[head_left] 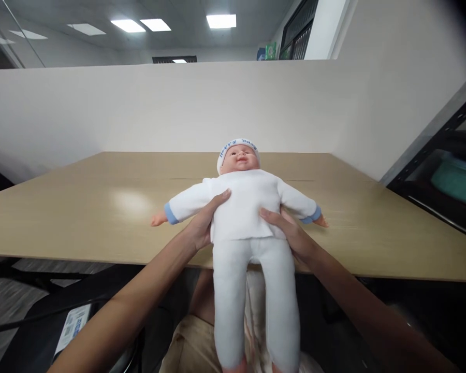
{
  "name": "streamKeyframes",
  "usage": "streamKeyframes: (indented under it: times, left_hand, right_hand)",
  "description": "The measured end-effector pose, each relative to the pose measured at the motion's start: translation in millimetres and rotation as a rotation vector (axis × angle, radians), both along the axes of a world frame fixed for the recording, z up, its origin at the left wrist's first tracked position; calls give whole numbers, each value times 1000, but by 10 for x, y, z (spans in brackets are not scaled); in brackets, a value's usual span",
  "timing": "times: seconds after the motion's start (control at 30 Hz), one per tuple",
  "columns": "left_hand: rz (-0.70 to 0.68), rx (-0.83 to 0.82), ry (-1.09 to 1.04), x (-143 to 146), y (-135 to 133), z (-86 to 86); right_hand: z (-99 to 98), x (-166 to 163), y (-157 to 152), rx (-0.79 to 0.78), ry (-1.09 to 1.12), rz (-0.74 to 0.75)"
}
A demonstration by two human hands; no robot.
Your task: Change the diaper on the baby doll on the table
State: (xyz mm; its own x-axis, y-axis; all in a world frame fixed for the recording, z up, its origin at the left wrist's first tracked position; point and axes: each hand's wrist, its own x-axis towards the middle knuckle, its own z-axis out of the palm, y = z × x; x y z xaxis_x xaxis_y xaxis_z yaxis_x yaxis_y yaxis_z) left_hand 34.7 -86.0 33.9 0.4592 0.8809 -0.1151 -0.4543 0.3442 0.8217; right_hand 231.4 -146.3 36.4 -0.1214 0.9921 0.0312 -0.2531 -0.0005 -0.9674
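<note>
A baby doll (pixel 246 207) in a white top, white trousers and a white cap with blue lettering lies face up, its arms spread to both sides. Blue cuffs end its sleeves. My left hand (pixel 207 220) grips the doll's side at the waist, thumb on the front of the top. On the opposite side my right hand (pixel 289 225) holds it the same way. Both sets of fingers are largely hidden behind the body. The doll's legs hang past the table's near edge, over my lap.
The wooden table (pixel 81 207) stretches out in front, bounded by a white partition (pixel 159 109). At the right stands a dark metal shelf (pixel 431 160) with a teal item (pixel 458 178). A black bag-like object with a white label (pixel 73 329) is at lower left.
</note>
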Motion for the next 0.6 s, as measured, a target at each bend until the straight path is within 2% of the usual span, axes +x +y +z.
streamKeyframes:
  times: [0.13, 0.27, 0.43, 0.6]
  left_hand:
    - [-37, -9, 40, 58, 509, -118]
    - [-58, -15, 109, 36, 961, -309]
    - [-83, -3, 34, 13, 1379, -504]
    - [-100, 4, 57, 1, 1750, -593]
  right_hand:
    - [-112, 57, 448, 28, -34, -23]
    - [-218, 66, 853, 62, -80, -38]
    - [-332, 47, 1249, 36, -84, -50]
    - [-390, 37, 1553, 51, -157, -79]
